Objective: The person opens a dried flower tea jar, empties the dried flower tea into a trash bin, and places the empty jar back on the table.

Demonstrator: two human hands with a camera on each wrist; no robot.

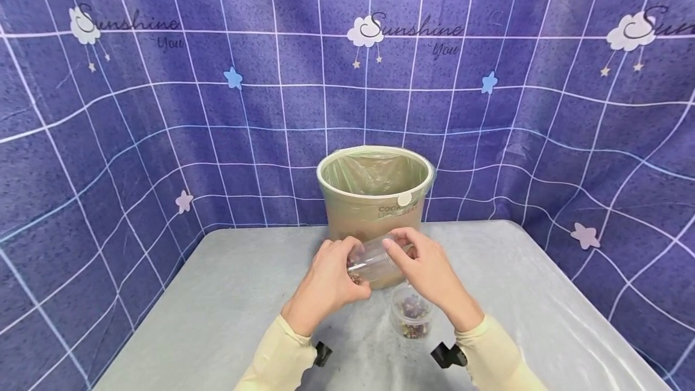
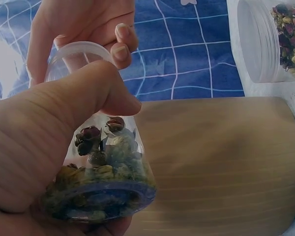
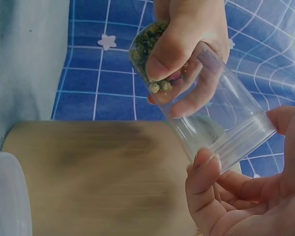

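My left hand (image 1: 326, 279) grips the base end of a clear plastic jar (image 1: 374, 260), which is tilted in front of the bin. Dried flower buds (image 2: 88, 140) in dark red, yellow and green lie toward its base. At the jar's ridged mouth end, my right hand (image 1: 426, 263) holds on with thumb and fingertips, as the right wrist view also shows. Whether a lid sits on that end, I cannot tell. Below the right hand, a second clear jar (image 1: 411, 312) with dried flowers stands on the table.
A beige bin (image 1: 339, 216) stands at the back of the grey table (image 1: 244, 294), just behind the hands. Its rim is lined with a thin greenish bag (image 1: 350, 174). A blue-purple checked curtain (image 1: 271, 107) surrounds the table at the back and sides.
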